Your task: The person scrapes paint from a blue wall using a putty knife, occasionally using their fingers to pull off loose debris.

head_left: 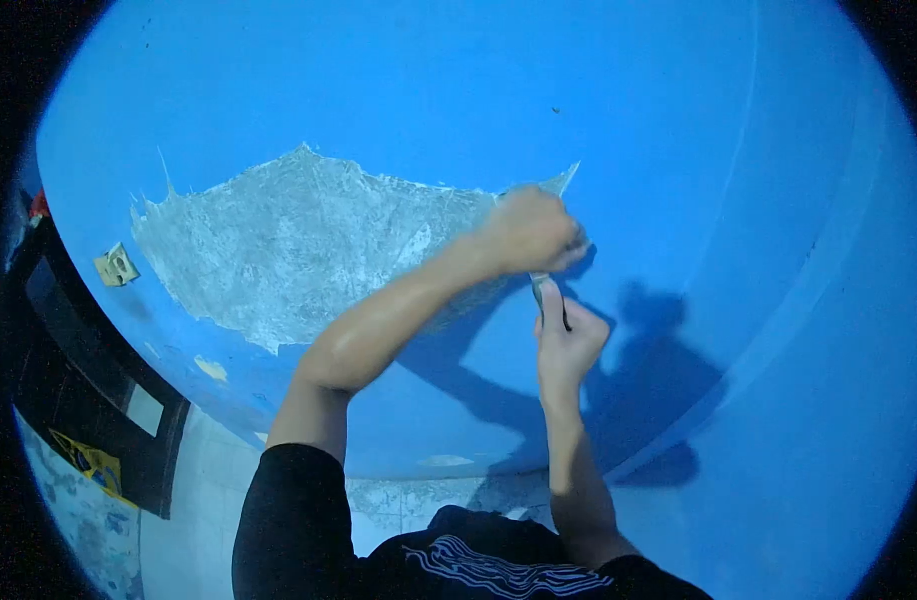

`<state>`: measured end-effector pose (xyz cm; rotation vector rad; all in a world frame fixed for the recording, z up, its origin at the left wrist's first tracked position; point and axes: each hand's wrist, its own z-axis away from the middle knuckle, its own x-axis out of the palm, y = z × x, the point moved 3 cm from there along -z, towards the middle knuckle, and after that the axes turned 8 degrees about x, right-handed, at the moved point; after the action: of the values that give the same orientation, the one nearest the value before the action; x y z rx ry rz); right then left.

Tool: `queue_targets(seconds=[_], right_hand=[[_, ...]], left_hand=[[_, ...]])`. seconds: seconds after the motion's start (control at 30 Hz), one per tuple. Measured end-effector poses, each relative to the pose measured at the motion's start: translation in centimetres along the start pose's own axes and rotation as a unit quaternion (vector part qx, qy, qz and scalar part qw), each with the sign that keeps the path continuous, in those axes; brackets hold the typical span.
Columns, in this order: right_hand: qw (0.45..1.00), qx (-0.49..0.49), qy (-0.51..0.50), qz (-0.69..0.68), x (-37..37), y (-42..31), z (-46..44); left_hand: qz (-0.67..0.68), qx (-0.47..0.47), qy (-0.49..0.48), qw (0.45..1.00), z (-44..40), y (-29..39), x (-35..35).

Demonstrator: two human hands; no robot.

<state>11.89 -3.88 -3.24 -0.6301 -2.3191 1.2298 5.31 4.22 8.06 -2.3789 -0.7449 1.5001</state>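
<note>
My right hand [571, 345] is wrapped around a scraper [540, 284] with a dark handle, its thumb laid along the tool. The scraper points up the wall, and its far end is hidden behind my left hand. My left hand [537, 230], slightly blurred, is closed just above it, against the right end of the bare patch. What its fingers hold, if anything, I cannot make out. Around both hands is a blue painted wall [429, 90]. The grey bare patch [299, 235] has ragged edges, with a pointed tip of lifted paint [567, 180] at upper right.
A beige scrap [117, 265] is on the wall at the left. Smaller pale chips mark the paint lower down [211, 369]. At far left stands a dark framed piece [99, 390] with a yellow bag [91, 460] by it. Pale floor tiles [214, 490] lie below.
</note>
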Motion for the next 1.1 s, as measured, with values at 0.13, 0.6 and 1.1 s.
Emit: queue_targets(seconds=[0.13, 0.6, 1.1], right_hand=[[0.994, 0.085, -0.062, -0.026, -0.1, -1.5, -1.8], [0.993, 0.095, -0.072, -0.017, -1.1, -1.5, -0.3], [0.997, 0.060, -0.041, -0.020, -0.3, -1.0, 0.9]], left_hand=[[-0.026, 0.005, 0.089, 0.996, -0.7, -1.3, -2.3], [0.057, -0.039, 0.070, 0.995, -0.2, -0.2, -1.3], [0.036, -0.016, 0.081, 0.996, 1.0, -0.1, -1.1]])
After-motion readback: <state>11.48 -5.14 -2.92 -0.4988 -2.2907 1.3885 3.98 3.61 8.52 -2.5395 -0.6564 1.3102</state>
